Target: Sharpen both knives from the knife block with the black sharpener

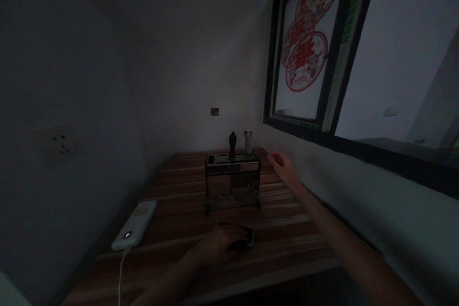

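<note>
In dim light, my left hand (225,239) rests low over the wooden tabletop, its fingers curled over a dark, flat, box-like object (251,238) with a paler right end; the hand covers much of it. To the right of the clear-fronted case, my right hand (283,166) is held out with fingers drawn together, and whatever they may hold is too small and dark to make out. The case (233,186) has a dark frame and stands on short feet. On or just behind its top stand a dark bottle-shaped piece (233,144) and a patterned grey-white cylinder (248,142).
A white power bank (136,224) with a lit display lies at the table's left, its cable (121,272) running off the front. The striped wooden table (179,177) meets walls behind and at the right. A dark-framed window (304,129) is above my right arm.
</note>
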A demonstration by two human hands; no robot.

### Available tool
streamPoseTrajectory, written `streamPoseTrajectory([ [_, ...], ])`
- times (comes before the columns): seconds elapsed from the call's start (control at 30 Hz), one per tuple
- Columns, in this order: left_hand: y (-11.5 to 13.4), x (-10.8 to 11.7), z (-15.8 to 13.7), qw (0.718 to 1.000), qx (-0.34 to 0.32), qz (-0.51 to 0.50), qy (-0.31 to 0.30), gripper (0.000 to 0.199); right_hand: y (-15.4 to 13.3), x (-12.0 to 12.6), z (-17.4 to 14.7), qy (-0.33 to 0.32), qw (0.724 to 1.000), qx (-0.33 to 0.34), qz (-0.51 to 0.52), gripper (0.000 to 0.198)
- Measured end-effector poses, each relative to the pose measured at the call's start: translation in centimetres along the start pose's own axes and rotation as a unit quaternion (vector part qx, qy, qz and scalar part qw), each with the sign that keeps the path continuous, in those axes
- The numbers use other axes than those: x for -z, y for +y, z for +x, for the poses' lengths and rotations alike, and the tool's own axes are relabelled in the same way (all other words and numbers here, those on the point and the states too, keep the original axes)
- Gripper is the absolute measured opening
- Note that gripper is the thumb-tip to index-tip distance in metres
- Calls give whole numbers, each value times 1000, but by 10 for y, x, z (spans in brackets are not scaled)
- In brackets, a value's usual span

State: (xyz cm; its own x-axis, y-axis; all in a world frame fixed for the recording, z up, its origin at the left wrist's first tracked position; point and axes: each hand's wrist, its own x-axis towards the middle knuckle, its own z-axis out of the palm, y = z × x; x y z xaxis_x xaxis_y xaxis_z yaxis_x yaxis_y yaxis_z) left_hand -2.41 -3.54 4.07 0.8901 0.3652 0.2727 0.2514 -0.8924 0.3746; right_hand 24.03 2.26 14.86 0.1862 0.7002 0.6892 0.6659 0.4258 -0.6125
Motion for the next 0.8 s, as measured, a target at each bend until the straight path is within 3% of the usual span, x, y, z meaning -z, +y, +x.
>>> streamPoseTrajectory([
  [0.17,4,2,1,1000,11,4,2,46,10,-24,-70,-158,987,-10,23,31],
  [0.23,4,1,2,1000,21,7,8,46,20,-40,-91,-171,985,-26,23,34],
  [0.43,-6,-6,3,997,63,37,14,43,41,-55,-116,-126,991,-33,-17,40],
  [0.57,-4,-2,1,998,37,42,-11,45,41,-52,-119,-152,987,-20,-41,40],
  [0.67,0,4,1,998,29,52,-18,48,38,-50,-120,-133,990,-26,-26,37],
  [0.8,-5,10,0,993,68,69,74,38,37,-46,-119,-97,994,-56,14,32],
])
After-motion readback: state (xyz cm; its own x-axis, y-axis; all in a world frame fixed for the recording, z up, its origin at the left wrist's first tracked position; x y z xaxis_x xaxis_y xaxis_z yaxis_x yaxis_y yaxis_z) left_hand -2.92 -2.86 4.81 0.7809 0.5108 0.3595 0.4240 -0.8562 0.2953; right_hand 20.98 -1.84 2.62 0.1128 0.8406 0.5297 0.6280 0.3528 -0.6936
